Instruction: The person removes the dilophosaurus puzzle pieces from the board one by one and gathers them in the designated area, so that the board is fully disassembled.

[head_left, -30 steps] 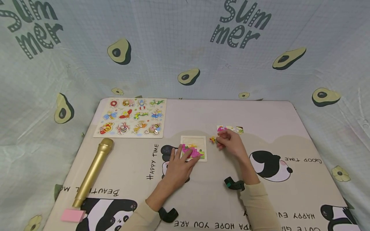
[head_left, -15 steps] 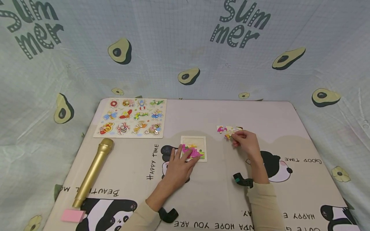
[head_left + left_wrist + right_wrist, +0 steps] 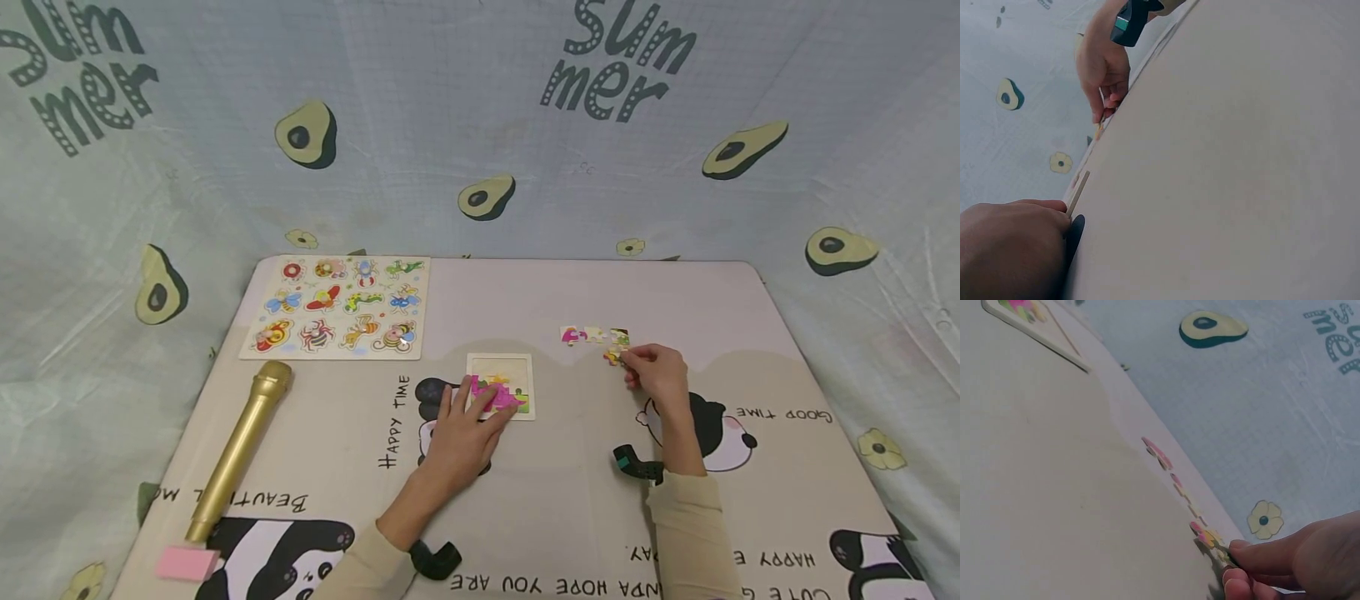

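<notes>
My left hand (image 3: 467, 425) rests over the lower left of a small framed puzzle board (image 3: 512, 366), its fingers spread across the pink and green pieces inside. The upper part of that frame shows bare backing. To the right, my right hand (image 3: 658, 373) pinches a small yellow puzzle piece (image 3: 612, 357) between thumb and fingers; in the right wrist view the piece (image 3: 1207, 537) shows pink and yellow at the fingertips. Just beyond it lies a short row of loose puzzle pieces (image 3: 573, 335), pink at the left and green at the right.
A large insect picture board (image 3: 347, 346) lies at the back left. Below it are a gold microphone-shaped tube (image 3: 243, 442) and a pink block (image 3: 187, 563). The table meets an avocado-print cloth (image 3: 390, 183) at its back edge.
My right hand has carried the yellow piece rightward from beside the frame to just below the right end of the loose row. My left hand has stayed on the board.
</notes>
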The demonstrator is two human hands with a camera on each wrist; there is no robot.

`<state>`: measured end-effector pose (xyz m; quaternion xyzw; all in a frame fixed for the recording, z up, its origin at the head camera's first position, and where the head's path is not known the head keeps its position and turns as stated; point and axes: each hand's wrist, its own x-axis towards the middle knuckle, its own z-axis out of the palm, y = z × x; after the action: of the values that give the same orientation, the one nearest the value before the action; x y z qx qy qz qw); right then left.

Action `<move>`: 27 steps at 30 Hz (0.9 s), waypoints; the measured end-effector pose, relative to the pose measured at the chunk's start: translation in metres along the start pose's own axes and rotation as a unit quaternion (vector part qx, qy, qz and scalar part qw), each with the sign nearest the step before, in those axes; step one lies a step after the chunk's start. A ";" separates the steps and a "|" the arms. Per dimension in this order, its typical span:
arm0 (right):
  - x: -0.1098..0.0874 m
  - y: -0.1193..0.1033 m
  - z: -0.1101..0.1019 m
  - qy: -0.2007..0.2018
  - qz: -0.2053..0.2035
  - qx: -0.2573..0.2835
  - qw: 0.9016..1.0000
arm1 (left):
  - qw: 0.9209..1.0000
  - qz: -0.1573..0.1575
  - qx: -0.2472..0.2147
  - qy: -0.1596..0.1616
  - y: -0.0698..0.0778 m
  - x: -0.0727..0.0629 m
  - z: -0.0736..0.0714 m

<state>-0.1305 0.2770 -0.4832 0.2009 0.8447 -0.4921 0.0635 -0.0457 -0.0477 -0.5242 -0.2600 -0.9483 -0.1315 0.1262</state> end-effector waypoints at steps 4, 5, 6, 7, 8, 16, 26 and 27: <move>0.001 0.003 -0.002 0.016 -0.005 -0.034 0.999 | 1.000 -0.004 -0.001 -0.008 0.000 0.000 -0.002; 0.001 0.003 -0.002 0.020 -0.008 -0.040 0.999 | 1.000 -0.005 -0.002 -0.009 0.000 0.000 -0.002; 0.002 0.004 -0.002 0.024 -0.012 -0.047 0.999 | 1.000 -0.005 -0.003 -0.011 0.000 0.000 -0.003; 0.002 0.004 -0.002 0.027 -0.017 -0.052 0.998 | 1.000 -0.005 -0.003 -0.012 0.001 0.000 -0.003; 0.001 0.004 -0.001 0.031 -0.021 -0.055 0.998 | 1.000 -0.005 -0.003 -0.012 0.001 0.000 -0.003; 0.001 0.003 0.002 0.059 -0.038 -0.080 0.994 | 1.000 0.000 -0.009 0.004 0.000 0.000 -0.001; -0.003 -0.001 0.003 0.067 -0.042 -0.094 0.992 | 0.999 -0.009 -0.027 0.018 0.000 0.001 -0.001; -0.003 -0.001 0.002 0.067 -0.043 -0.097 0.992 | 0.999 -0.011 -0.031 0.019 0.000 0.000 -0.001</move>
<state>-0.1281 0.2733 -0.4823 0.1900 0.8988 -0.3951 0.0046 -0.0459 -0.0477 -0.5233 -0.2502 -0.9441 -0.1668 0.1348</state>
